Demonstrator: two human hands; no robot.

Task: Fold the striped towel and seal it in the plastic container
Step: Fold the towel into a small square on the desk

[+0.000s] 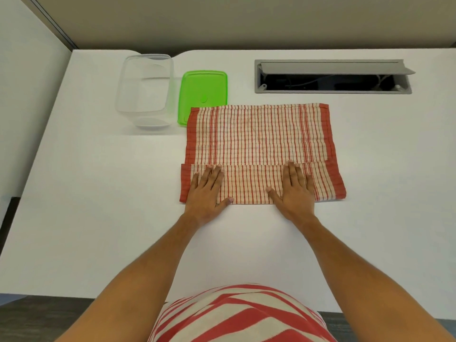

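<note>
The red and cream striped towel (259, 137) lies flat on the white table (98, 193). Its near edge is folded over into a narrow band. My left hand (207, 191) presses flat on the left part of that band, fingers straight. My right hand (294, 190) lies flat on the right part, fingers straight too. The clear plastic container (145, 90) stands open at the back left. Its green lid (203, 95) lies beside it, with the towel's far left corner over the lid's near edge.
A grey cable hatch (333, 76) with a raised flap is set into the table at the back right. A white partition wall (24, 95) runs along the left side. The table's near edge is close to my body.
</note>
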